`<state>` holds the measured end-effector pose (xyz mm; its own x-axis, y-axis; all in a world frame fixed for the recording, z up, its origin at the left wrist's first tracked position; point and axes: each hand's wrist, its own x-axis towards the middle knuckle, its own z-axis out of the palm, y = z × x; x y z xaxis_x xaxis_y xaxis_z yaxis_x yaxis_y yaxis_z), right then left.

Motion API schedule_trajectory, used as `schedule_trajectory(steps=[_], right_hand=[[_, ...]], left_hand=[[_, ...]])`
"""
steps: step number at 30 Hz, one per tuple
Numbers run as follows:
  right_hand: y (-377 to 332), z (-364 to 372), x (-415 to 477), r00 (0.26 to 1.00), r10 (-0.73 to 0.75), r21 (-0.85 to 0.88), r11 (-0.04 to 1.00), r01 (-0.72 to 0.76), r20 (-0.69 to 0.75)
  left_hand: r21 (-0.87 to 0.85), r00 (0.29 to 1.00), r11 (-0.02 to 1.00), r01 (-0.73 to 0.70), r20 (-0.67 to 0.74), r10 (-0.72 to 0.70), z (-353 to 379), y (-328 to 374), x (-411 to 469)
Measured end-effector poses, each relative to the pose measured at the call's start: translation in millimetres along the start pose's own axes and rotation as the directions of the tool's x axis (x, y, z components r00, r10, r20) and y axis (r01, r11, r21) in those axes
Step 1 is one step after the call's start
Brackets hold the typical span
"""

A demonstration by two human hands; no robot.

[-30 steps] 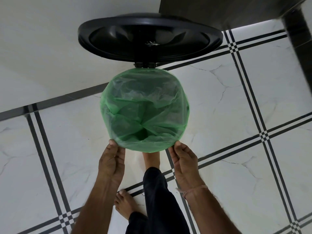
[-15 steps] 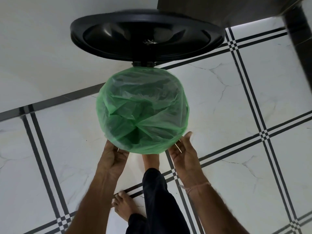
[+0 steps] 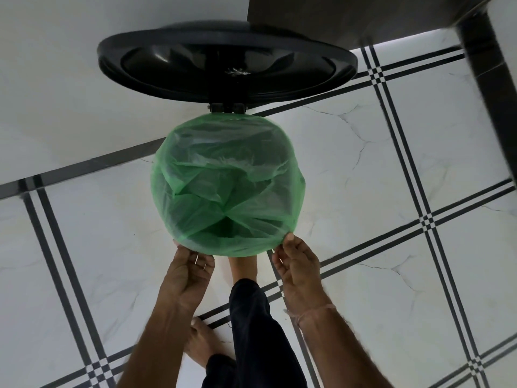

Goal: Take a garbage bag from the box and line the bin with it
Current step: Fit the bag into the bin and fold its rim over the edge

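The left hand (image 3: 188,271) and right hand (image 3: 297,266) were now pinched on the green bag's (image 3: 228,186) near edge, earlier only touched. The black lid (image 3: 226,61) was held open behind; the bin itself was hidden by the bag.

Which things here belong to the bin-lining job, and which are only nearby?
Belong to the job:
- green garbage bag, stretched over the bin's rim
- black bin lid, standing open
- left hand and right hand, at the bag's near edge

Only nearby:
- dark furniture leg
- tiled floor
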<state>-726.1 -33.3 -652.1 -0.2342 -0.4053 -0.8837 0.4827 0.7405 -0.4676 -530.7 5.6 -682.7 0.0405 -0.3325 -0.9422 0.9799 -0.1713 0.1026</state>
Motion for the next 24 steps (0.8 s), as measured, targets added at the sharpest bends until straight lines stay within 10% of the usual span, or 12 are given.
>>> schedule_trajectory(steps=[7, 11, 15, 21, 24], right_hand=[[-10.9, 18.8, 39.8, 0.988, 0.122, 0.028, 0.992, -0.12, -0.095], [-34.1, 24.2, 33.2, 0.944, -0.189, -0.162, 0.975, 0.149, -0.27], [-78.3, 50.6, 36.4, 0.932, -0.363, -0.237, 0.904, 0.357, 0.02], [-124.2, 87.2, 83.9, 0.969, -0.233, -0.417, 0.876, 0.244, 0.078], [-123.4, 88.1, 67.3, 0.672, -0.737, -0.631, 0.487, 0.604, 0.074]], left_hand=[[0.228, 0.99, 0.974, -0.01, -0.132, 0.042, 9.6, 25.5, 12.4], [0.451, 0.941, 0.86, -0.239, -0.109, 0.319, 40.2, 66.9, 11.7], [0.693, 0.905, 0.621, -0.366, 0.109, 0.412, 91.5, 102.1, 13.7], [0.695, 0.943, 0.643, -0.321, 0.168, 0.289, 128.8, 133.3, 49.8], [0.679, 0.952, 0.668, -0.304, 0.196, 0.234, 132.6, 130.9, 51.7]])
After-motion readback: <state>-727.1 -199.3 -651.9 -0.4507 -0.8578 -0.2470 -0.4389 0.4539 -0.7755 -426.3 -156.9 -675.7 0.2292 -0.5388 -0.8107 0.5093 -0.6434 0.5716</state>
